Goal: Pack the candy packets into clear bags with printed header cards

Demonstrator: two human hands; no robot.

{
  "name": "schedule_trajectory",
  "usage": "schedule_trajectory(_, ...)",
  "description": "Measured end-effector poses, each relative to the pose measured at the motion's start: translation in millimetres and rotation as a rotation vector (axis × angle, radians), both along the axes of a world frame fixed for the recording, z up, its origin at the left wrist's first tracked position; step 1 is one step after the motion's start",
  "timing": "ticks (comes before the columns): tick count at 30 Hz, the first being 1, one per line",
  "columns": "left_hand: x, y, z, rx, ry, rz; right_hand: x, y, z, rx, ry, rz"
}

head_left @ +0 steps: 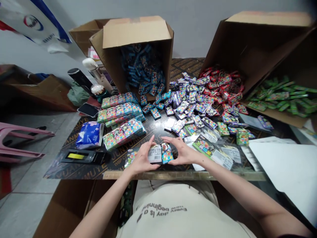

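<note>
My left hand (142,157) grips a small packet (155,154) with its white barcode side up. My right hand (179,150) closes on a second, blue and green printed packet (167,153), and the two packets sit side by side between my hands. Just left of my left hand lies another packet (130,157). Beyond my hands spreads a loose pile of purple-and-white packets (188,105). Shrink-wrapped bundles of packets (123,134) lie to the left. Loose green packets (205,143) and clear wrappers (221,158) lie near my right hand.
Tipped cardboard boxes spill blue (141,69), red (220,82) and green (279,96) packets onto the dark printed board (74,168). A tissue pack (90,135), black case (84,156), phone (89,109) and flasks (97,74) sit left. White sheets (279,165) lie right.
</note>
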State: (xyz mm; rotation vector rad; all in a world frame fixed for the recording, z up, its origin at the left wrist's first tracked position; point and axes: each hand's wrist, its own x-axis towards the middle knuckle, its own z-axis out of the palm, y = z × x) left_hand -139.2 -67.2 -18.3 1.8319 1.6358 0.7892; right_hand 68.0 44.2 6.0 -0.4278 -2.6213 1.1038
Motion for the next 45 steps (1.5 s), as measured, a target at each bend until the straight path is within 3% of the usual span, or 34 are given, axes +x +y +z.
schedule_trajectory(4, -1.9, -2.4, 0.4, -0.046, -0.092, -0.025, 8.3, 5.1, 6.9, -0.099, -0.007, -0.016)
schedule_trajectory(9, -4.8, -1.5, 1.1, -0.019, -0.068, 0.054, 12.2, 0.4, 22.6, 0.153, 0.012, -0.217)
schedule_trajectory(12, -4.4, 1.3, 1.0, 0.02, -0.058, 0.075, 9.6, -10.0, 23.4, 0.238, 0.008, -0.247)
schedule_trajectory(16, -2.7, 3.5, 2.0, 0.03, -0.038, 0.078, 6.2, -21.5, 15.9, 0.259, -0.026, -0.204)
schedule_trajectory(22, 2.6, 2.9, 6.2, 0.042, 0.038, -0.032, 4.9, -18.7, -2.1, 0.186, -0.008, -0.134)
schedule_trajectory(27, -0.6, 5.4, 5.3, 0.056, 0.024, 0.043, 4.2, -26.2, -14.3, 0.184, 0.109, -0.319)
schedule_trajectory(30, -1.3, 7.9, 5.1, 0.06, 0.031, 0.059, 2.0, -28.8, -18.3, 0.147, 0.1, -0.251)
schedule_trajectory(32, -0.2, 9.5, 4.8, 0.052, 0.042, 0.055, 1.1, -17.2, -22.5, 0.177, 0.111, -0.312)
schedule_trajectory(36, 1.9, 13.4, -2.5, 0.048, 0.069, 0.072, 1.3, 37.2, -35.8, 0.344, 0.033, -0.76)
schedule_trajectory(38, 2.9, 16.2, -10.0, 0.058, 0.11, 0.059, 0.6, 63.5, -40.9, 0.374, -0.126, -0.779)
schedule_trajectory(40, 5.0, 18.8, -17.3, 0.059, 0.169, 0.045, -2.0, 77.8, -42.4, 0.35, -0.233, -0.743)
schedule_trajectory(42, 9.0, 20.8, -20.5, 0.049, 0.182, 0.08, -6.5, 76.8, -40.0, 0.246, -0.171, -0.711)
schedule_trajectory(45, 19.2, 23.4, -13.7, -0.024, -0.143, 0.267, -14.4, 50.6, -31.9, -0.094, 0.144, -0.545)
